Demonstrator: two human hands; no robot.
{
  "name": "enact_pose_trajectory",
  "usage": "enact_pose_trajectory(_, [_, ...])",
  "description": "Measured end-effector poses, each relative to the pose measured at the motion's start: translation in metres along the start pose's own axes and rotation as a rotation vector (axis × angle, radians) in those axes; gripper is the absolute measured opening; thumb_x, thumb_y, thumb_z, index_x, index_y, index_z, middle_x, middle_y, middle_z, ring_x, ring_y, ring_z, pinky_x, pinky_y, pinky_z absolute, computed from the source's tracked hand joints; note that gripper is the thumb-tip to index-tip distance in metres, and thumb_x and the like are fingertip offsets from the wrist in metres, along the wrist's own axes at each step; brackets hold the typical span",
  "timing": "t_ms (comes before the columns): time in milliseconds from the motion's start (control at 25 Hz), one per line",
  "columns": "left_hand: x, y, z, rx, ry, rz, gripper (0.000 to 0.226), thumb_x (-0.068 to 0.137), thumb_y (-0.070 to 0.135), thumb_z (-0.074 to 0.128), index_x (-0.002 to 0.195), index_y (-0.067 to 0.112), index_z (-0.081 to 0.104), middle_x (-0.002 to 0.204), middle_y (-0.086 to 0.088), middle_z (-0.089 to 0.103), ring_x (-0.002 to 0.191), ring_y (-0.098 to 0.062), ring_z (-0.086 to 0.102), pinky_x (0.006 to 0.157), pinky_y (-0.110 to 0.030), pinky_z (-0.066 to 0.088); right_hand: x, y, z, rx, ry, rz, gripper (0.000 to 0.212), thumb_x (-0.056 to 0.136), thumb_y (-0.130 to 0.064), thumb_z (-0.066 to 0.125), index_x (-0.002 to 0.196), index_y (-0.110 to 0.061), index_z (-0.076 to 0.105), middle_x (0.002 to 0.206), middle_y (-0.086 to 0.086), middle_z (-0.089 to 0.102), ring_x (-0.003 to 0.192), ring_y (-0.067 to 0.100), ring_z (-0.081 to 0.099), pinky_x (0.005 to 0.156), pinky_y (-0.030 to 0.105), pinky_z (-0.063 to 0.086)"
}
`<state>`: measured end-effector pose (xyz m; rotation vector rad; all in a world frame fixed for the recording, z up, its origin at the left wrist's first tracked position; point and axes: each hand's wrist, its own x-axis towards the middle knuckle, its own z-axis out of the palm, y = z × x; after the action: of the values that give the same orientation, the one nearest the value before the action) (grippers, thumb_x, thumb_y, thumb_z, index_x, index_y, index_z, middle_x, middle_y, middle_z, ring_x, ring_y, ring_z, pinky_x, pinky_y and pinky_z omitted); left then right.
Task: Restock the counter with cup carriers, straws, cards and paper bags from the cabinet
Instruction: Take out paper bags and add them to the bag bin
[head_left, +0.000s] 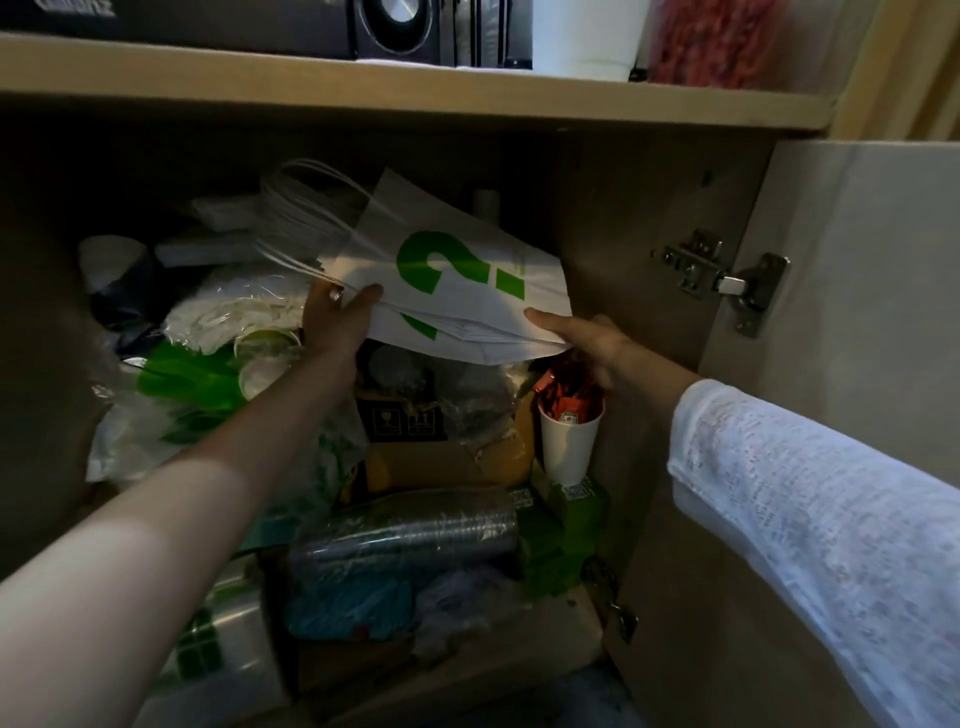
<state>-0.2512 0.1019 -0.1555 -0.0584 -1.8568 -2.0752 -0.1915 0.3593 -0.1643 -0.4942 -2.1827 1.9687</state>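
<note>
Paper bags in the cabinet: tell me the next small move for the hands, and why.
Probably draw the stack of paper bags straight out toward the open door. The left hand and right hand already grip its two near corners, and it is lifted above the clutter. Keep it raised: the white cup of sachets stands just under the right hand and could tip.

A stack of flat white paper bags (457, 280) with green print and white string handles lies tilted in the upper middle of the cabinet (649, 218), handles toward the back left, held at its near edge from both sides above the clutter
</note>
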Motion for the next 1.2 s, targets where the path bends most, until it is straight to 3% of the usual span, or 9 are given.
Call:
enact_pose_trajectory(160, [-0.017,0.0,-0.011,-0.109,-0.04,-0.041,0.046,0.089,0.006,0.064,0.134,0.006,0.051,0.13,-0.015,0.06,0.115,-0.029,0.06,0.092,-0.035,0.052,-0.017,-0.008,0.0,0.045,-0.011,0.003,0.102,0.073,-0.037,0.083,0.151,-0.009,0.024,0.142,0.012,0.046,0.133,0.034,0.044,0.111,0.046,0.037])
enact_pose_trajectory(240, [-0.024,0.001,-0.018,-0.161,-0.04,-0.071,0.045,0.09,0.006,0.063,0.134,0.006,0.052,0.129,-0.014,0.061,0.111,-0.027,0.061,0.088,-0.033,0.054,-0.027,-0.012,0.004,0.177,-0.069,0.006,0.091,0.075,-0.022,0.083,0.148,-0.006,0.031,0.138,0.01,0.053,0.127,0.032,0.052,0.109,0.046,0.042])
enact_pose_trajectory(360, [-0.037,0.002,-0.033,-0.233,-0.037,-0.118,0.042,0.09,0.006,0.063,0.131,0.007,0.053,0.118,-0.009,0.063,0.087,-0.016,0.065,0.064,-0.023,0.057,-0.041,-0.013,0.013,0.236,-0.135,0.042,0.073,0.079,-0.007,0.078,0.142,-0.003,0.042,0.135,0.018,0.058,0.124,0.031,0.057,0.108,0.044,0.045])
enact_pose_trajectory(560, [-0.052,0.0,-0.065,-0.325,-0.055,-0.171,0.039,0.091,0.008,0.062,0.129,0.008,0.057,0.098,0.0,0.068,0.077,-0.01,0.065,0.053,-0.021,0.056,-0.069,-0.003,0.03,0.314,-0.27,0.085,0.017,0.086,0.004,0.066,0.097,-0.009,0.063,0.092,0.006,0.066,0.084,0.018,0.064,0.072,0.028,0.055])
enact_pose_trajectory(720, [-0.07,-0.009,-0.092,-0.491,-0.102,-0.209,0.047,0.091,0.009,0.06,0.137,0.009,0.052,0.119,-0.007,0.066,0.101,-0.019,0.066,0.076,-0.028,0.06,-0.089,0.013,0.041,0.332,-0.357,0.134,0.018,0.087,0.003,0.064,0.097,-0.012,0.066,0.093,0.006,0.069,0.087,0.02,0.065,0.08,0.035,0.056])
enact_pose_trajectory(800, [-0.078,-0.013,-0.104,-0.49,-0.112,-0.233,0.049,0.091,0.01,0.06,0.138,0.009,0.051,0.126,-0.01,0.063,0.109,-0.023,0.062,0.085,-0.033,0.056,-0.096,0.019,0.04,0.322,-0.382,0.161,0.022,0.085,-0.003,0.067,0.102,-0.016,0.067,0.089,0.005,0.073,0.084,0.02,0.069,0.075,0.036,0.059])
enact_pose_trajectory(880, [-0.083,-0.016,-0.117,-0.473,-0.126,-0.241,0.047,0.09,0.01,0.06,0.137,0.008,0.052,0.118,-0.007,0.066,0.103,-0.021,0.064,0.083,-0.033,0.054,-0.104,0.025,0.04,0.351,-0.398,0.176,0.027,0.082,-0.008,0.067,0.108,-0.017,0.067,0.088,0.004,0.076,0.081,0.021,0.072,0.075,0.035,0.059])
enact_pose_trajectory(1040, [-0.089,-0.02,-0.137,-0.449,-0.136,-0.283,0.037,0.087,0.012,0.065,0.123,0.013,0.062,0.106,-0.002,0.071,0.097,-0.02,0.067,0.08,-0.034,0.054,-0.118,0.043,0.048,0.423,-0.437,0.167,0.037,0.084,-0.004,0.058,0.118,-0.017,0.063,0.115,0.01,0.067,0.106,0.028,0.063,0.101,0.044,0.049])
enact_pose_trajectory(1200, [-0.094,-0.026,-0.154,-0.423,-0.14,-0.309,0.019,0.084,0.016,0.07,0.102,0.018,0.07,0.093,0.002,0.077,0.088,-0.015,0.071,0.07,-0.03,0.057,-0.13,0.06,0.058,0.465,-0.533,0.187,0.035,0.079,-0.021,0.071,0.113,-0.018,0.066,0.108,0.009,0.071,0.099,0.026,0.066,0.1,0.046,0.049])
